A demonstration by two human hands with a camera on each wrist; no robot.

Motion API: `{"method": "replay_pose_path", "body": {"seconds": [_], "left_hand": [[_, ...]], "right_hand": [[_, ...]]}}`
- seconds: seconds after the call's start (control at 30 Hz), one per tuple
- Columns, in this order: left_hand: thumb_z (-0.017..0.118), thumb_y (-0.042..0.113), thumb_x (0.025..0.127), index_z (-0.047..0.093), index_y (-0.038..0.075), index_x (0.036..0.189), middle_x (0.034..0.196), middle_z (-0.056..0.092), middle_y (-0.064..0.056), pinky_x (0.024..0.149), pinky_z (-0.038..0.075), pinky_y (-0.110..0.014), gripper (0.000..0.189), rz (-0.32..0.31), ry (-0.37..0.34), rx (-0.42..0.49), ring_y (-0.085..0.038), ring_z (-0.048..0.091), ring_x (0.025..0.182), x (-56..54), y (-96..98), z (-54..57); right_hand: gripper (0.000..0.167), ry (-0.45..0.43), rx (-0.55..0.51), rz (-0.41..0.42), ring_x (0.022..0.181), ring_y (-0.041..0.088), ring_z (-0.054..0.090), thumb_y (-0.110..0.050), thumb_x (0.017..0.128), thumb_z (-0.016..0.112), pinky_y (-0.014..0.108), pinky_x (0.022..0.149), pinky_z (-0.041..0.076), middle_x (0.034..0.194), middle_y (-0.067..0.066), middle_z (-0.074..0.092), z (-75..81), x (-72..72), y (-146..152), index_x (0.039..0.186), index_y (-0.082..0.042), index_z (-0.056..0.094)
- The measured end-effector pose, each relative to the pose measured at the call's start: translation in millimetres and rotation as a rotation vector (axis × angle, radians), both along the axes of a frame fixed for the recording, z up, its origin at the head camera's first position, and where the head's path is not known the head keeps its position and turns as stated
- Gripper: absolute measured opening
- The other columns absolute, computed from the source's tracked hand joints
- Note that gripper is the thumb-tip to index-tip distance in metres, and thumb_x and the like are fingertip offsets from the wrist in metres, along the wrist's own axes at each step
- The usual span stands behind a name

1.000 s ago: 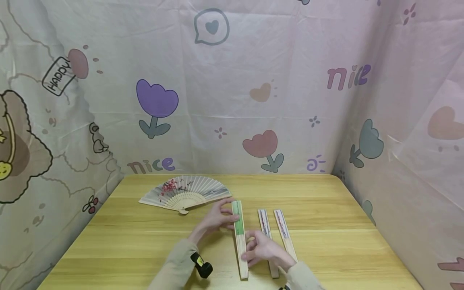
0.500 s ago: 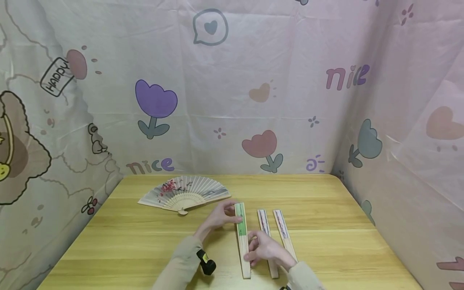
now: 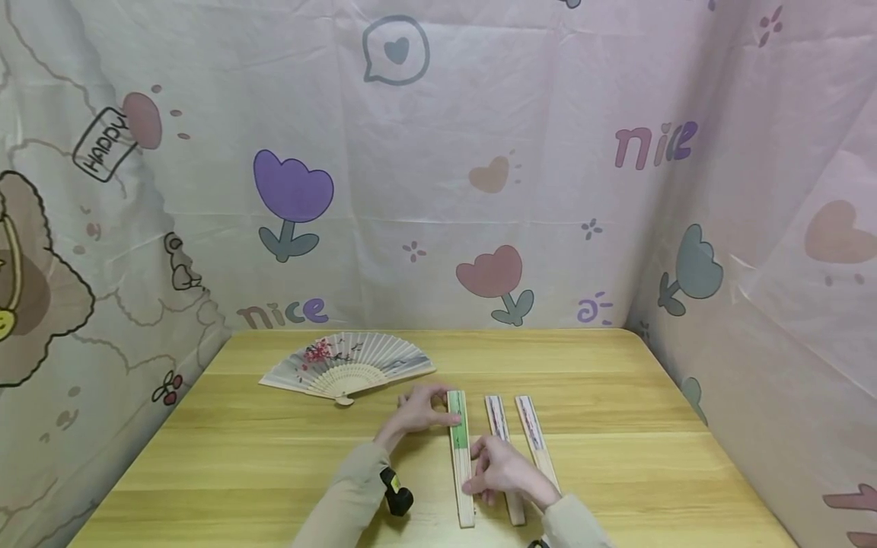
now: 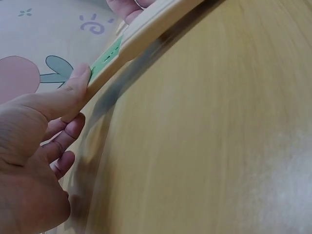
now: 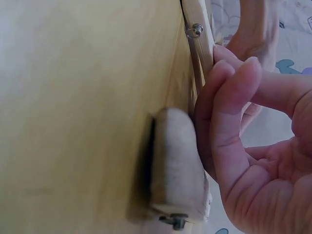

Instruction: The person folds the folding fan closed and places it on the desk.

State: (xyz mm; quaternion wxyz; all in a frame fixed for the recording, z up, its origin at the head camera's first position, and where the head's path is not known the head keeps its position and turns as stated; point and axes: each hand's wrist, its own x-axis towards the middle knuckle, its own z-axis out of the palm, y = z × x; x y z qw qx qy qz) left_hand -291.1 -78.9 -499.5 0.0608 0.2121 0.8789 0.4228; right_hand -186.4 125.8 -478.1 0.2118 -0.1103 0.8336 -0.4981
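Note:
A folded hand fan with a green patterned cloth half and pale wooden ribs lies lengthwise between my hands. My left hand holds its far, green end, with the thumb on top and the fingers below in the left wrist view. There the fan casts a shadow on the table beneath it. My right hand pinches the ribs near the close end. In the right wrist view, the metal pivot pin of this fan shows just beyond the right fingertips.
Right of the green fan lie two folded fans, one partly under my right hand and another farther right. An open fan with pink blossoms is spread at the back left. Printed cloth walls the wooden table.
The green fan's far end has shifted right and slightly nearer, with the left hand moving along with it. My right hand stays almost in place at the ribs. The other fans lie as before.

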Motion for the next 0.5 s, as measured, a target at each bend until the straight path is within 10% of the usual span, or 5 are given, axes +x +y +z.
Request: {"method": "replay_pose_path", "body": {"seconds": [0.5], "left_hand": [[0.085, 0.035, 0.078, 0.066, 0.012, 0.126, 0.122, 0.062, -0.012, 0.098, 0.024, -0.058, 0.057, 0.049, 0.023, -0.115, -0.033, 0.04, 0.118, 4.4, 4.4, -2.9]], "right_hand": [[0.045, -0.024, -0.018, 0.006, 0.043, 0.007, 0.053, -0.003, 0.079, 0.082, 0.018, 0.039, 0.049, 0.068, 0.005, 0.061, -5.1, -3.1, 3.9, 0.113, 0.002, 0.052]]}}
